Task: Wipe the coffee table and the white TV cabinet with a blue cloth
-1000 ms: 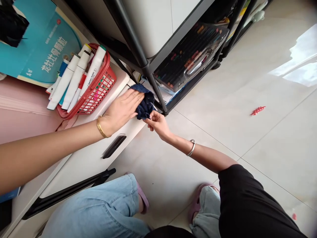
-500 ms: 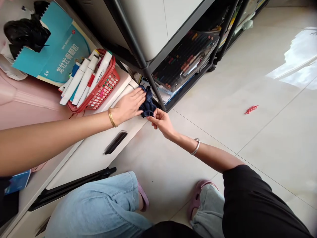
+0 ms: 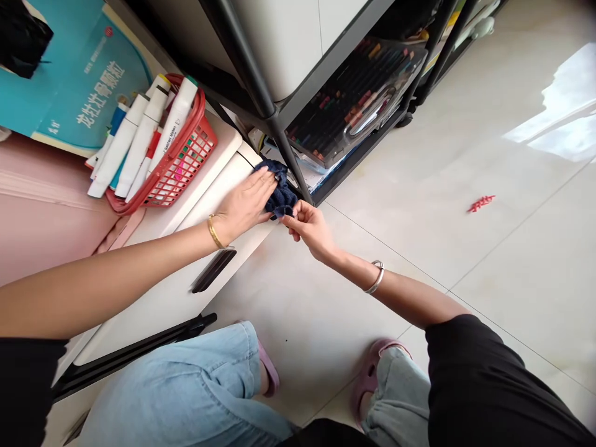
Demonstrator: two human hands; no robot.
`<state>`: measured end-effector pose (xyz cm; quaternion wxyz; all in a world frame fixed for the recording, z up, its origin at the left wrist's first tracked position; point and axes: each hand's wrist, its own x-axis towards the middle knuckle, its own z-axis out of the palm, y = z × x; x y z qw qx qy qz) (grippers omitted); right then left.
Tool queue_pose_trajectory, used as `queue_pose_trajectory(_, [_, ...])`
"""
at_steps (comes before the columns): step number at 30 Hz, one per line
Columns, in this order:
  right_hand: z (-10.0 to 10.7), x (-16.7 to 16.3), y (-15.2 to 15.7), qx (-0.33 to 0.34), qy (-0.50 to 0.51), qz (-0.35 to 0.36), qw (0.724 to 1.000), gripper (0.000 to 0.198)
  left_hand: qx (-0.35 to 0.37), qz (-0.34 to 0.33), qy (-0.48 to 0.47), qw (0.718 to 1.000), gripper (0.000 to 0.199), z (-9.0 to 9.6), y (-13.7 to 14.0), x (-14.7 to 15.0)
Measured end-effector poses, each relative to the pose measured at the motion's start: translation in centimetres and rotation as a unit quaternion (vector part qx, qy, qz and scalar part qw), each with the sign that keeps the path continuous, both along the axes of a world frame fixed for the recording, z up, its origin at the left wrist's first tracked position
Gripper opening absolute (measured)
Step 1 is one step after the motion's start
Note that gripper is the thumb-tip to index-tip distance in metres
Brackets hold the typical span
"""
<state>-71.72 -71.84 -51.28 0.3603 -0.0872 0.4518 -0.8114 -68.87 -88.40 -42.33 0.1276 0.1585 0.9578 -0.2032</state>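
Note:
A crumpled dark blue cloth (image 3: 280,192) lies against the end of the white drawer front (image 3: 153,304), beside a black rack post. My left hand (image 3: 246,202) rests flat with its fingers stretched out, the fingertips over the cloth's near side. From the other side, my right hand (image 3: 311,228) pinches the cloth's lower edge between thumb and fingers. Part of the cloth is covered by my left fingers.
A red basket (image 3: 186,164) of markers stands on the cabinet top near a teal box (image 3: 84,81). The black rack (image 3: 298,105) holds a clear case of pens (image 3: 358,99). A small red object (image 3: 481,203) lies on the tiled floor.
The view has shifted slightly, so the basket and teal box sit further left. Both hands stay at the cloth, which looks a little more spread beside my left fingers.

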Motion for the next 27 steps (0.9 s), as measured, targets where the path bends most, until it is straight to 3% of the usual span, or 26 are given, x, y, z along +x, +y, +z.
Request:
queue_pose_trajectory(3, [-0.5, -0.1, 0.7, 0.026, 0.002, -0.008, 1.000, 0.053, 0.005, -0.003, -0.011, 1.000, 0.071, -2.2, 0.2, -0.3])
queue_pose_trajectory(6, [-0.7, -0.4, 0.8, 0.031, 0.005, -0.017, 0.999, 0.051, -0.013, 0.009, -0.036, 0.999, 0.073, -1.8, 0.7, -0.8])
queue_pose_trajectory(8, [-0.8, -0.6, 0.5, 0.024, 0.006, -0.025, 0.999, 0.049, -0.025, 0.003, -0.046, 0.999, 0.071, 0.0, 0.9, -1.1])
queue_pose_trajectory(13, [-1.0, -1.0, -0.3, 0.020, 0.008, -0.034, 0.999, 0.047, -0.030, -0.011, -0.040, 0.999, 0.060, 6.5, 1.0, -1.4])
queue_pose_trajectory(16, [-1.5, -1.3, -1.0, 0.028, 0.017, -0.064, 0.997, 0.046, -0.055, -0.027, -0.006, 0.998, 0.067, 8.4, 0.9, -0.9])
queue_pose_trajectory(18, [-1.7, -1.4, -1.8, 0.023, 0.039, -0.089, 0.995, 0.041, -0.035, -0.013, 0.014, 0.999, 0.066, 7.9, 0.8, -0.5])
queue_pose_trajectory(22, [-2.4, -1.0, -4.6, 0.039, 0.157, -0.140, 0.977, 0.036, 0.033, 0.027, 0.010, 0.999, 0.067, 4.3, 0.5, 0.1])
queue_pose_trajectory(27, [-5.4, -0.6, -7.7, 0.109, 0.268, -0.221, 0.931, 0.036, 0.015, 0.018, 0.016, 1.000, 0.071, 0.8, 0.4, 0.2])
